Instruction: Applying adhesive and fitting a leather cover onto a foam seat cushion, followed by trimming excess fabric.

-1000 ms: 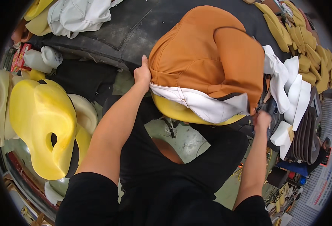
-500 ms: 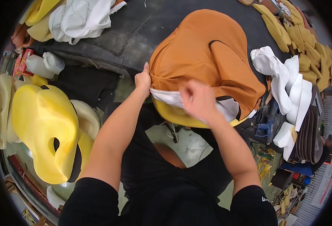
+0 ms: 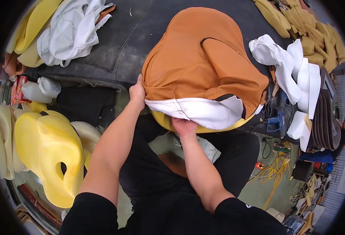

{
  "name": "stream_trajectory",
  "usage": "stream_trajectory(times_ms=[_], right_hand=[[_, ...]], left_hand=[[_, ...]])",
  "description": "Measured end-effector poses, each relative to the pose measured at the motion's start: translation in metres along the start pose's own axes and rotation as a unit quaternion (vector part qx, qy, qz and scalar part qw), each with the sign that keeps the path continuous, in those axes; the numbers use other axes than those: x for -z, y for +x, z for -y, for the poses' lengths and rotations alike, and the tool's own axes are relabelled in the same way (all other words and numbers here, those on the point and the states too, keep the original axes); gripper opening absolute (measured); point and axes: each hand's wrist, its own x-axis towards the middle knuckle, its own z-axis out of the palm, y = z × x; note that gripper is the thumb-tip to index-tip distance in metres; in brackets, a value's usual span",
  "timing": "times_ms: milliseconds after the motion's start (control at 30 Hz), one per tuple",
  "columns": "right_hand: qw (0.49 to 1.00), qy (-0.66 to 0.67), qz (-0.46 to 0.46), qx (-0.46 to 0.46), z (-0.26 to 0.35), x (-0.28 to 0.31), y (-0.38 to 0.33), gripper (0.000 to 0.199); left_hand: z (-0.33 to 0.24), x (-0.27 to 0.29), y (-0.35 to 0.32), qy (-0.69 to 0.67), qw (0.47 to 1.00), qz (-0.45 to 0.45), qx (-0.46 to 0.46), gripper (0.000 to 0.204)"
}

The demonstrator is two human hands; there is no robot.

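One bare left hand [image 3: 138, 92] is gripping the left edge of a brown cover [image 3: 207, 27], its thumb pointing up along the side and its fingers curling out of sight, probably so that the cover is staying steady. The cover is lying on a dark table [image 3: 141, 35] in front of both hands, over a yellow foam cushion [image 3: 162, 122] whose rim is showing along the near edge. Just above that rim, a white lining [image 3: 211, 114] is hanging loose. The right hand [image 3: 184, 126] is resting at the near edge, seemingly palm up, its fingers disappearing beneath the lining; whether they are closing on anything cannot be told. That low position is likely giving it access to the underside. Well to its right, a blue tool [image 3: 275, 122] and some white cloth [image 3: 272, 53] are sitting at the side, perhaps for handiness. Left of the left hand and nearer the body, a large yellow foam shape [image 3: 43, 141] is resting apart, presumably out of the arm's way.
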Motion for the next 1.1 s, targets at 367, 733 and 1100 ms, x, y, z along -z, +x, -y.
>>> stream_trajectory(times_ms=[367, 733, 1100], right_hand=[[0.927, -0.161, -0.309, 0.139, -0.001, -0.034, 0.047, 0.058], [0.932, -0.168, -0.297, 0.126, -0.008, -0.054, 0.054, 0.057], [0.924, -0.206, -0.315, 0.073, -0.016, -0.074, 0.030, 0.055]], left_hand=[[-0.013, 0.005, -0.014, 0.004, 0.999, 0.021, 0.029, 0.077], [-0.003, 0.006, -0.006, -0.022, 0.999, 0.014, 0.024, 0.067], [-0.009, 0.001, -0.014, 0.041, 0.999, -0.032, 0.001, 0.078]])
